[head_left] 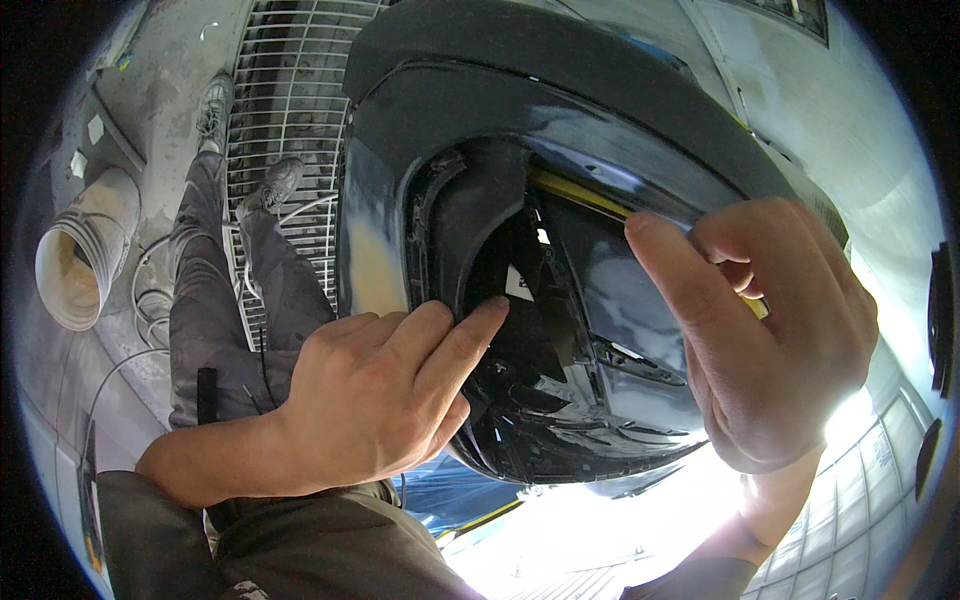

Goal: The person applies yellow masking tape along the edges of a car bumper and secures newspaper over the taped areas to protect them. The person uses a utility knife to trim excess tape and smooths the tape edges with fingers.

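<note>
A dark car body panel (pixel 455 105) with a large rounded opening fills the middle. Patches of its surface look sanded dull, with a beige area on the left side. A strip of yellow tape (pixel 580 196) runs along the opening's upper edge. My right hand (pixel 775 330) is closed at the strip's right end, one finger extended onto the edge; a bit of yellow shows beneath the curled fingers. At the opening's lower left rests my left hand (pixel 375 385), index finger stretched over the black inside and the other fingers bent. Nothing shows in its grip.
Metal floor grating (pixel 290 100) lies left of the panel, beneath my legs. A wide ribbed duct hose (pixel 75 255) and a coiled cable (pixel 152 300) are on the floor at far left. Bright light glares below the panel, near blue sheeting (pixel 455 490).
</note>
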